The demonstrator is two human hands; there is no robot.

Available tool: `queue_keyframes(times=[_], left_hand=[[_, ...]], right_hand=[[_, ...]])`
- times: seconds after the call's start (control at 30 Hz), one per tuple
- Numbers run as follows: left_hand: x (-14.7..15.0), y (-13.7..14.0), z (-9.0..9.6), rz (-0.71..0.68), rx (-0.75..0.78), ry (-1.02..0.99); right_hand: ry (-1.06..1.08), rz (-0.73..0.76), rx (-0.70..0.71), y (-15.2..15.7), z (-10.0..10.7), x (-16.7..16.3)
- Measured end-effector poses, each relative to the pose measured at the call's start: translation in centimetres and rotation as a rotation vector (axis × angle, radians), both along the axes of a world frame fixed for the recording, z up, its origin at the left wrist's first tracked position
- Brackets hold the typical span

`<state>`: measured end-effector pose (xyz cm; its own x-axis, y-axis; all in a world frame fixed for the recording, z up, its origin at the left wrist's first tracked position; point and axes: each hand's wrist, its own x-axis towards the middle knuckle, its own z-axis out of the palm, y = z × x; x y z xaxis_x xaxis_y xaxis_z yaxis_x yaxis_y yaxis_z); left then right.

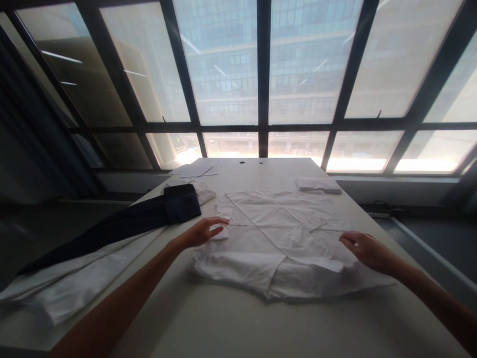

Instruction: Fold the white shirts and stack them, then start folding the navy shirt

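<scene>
A white garment [261, 238] lies spread on the table, creased, with diagonal seams or folds across it and its near edge rumpled. At its left side is my left hand [204, 231], fingers stretched out over the cloth and thumb apart from them. My right hand [367, 250] is at the opposite side, thumb and forefinger pinched together on the garment's right edge. Thin crease lines run across the cloth from near both hands. Whether the left fingertips press on the fabric is hard to tell.
Dark navy clothing [141, 216] and white clothing [89, 278] hang over the table's left edge. A folded white cloth [318, 185] lies at the back right, and paper sheets [197, 169] at the back left. The white table [238, 323] reaches toward large windows [227, 64].
</scene>
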<state>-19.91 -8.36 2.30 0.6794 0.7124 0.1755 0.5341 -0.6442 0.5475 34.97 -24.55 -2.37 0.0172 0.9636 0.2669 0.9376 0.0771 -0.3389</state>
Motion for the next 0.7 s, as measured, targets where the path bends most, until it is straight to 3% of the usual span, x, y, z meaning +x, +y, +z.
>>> queue_keyframes(times=[0.17, 0.33, 0.57, 0.7], left_hand=[[2.1, 2.3, -4.4, -0.048, 0.201, 0.144], [2.9, 2.5, -6.4, -0.057, 0.296, 0.326], [2.6, 1.8, -5.5, -0.084, 0.272, 0.364], [3.5, -0.7, -3.5, -0.210, 0.192, 0.378]], right_hand=[[0.067, 0.073, 0.095, -0.4, -3.1, -5.1], [0.107, 0.099, 0.110, -1.1, -4.4, -6.5], [0.039, -0.093, 0.002, -4.0, -3.2, -3.8], [-0.057, -0.003, -0.035, -7.0, -4.0, -3.0]])
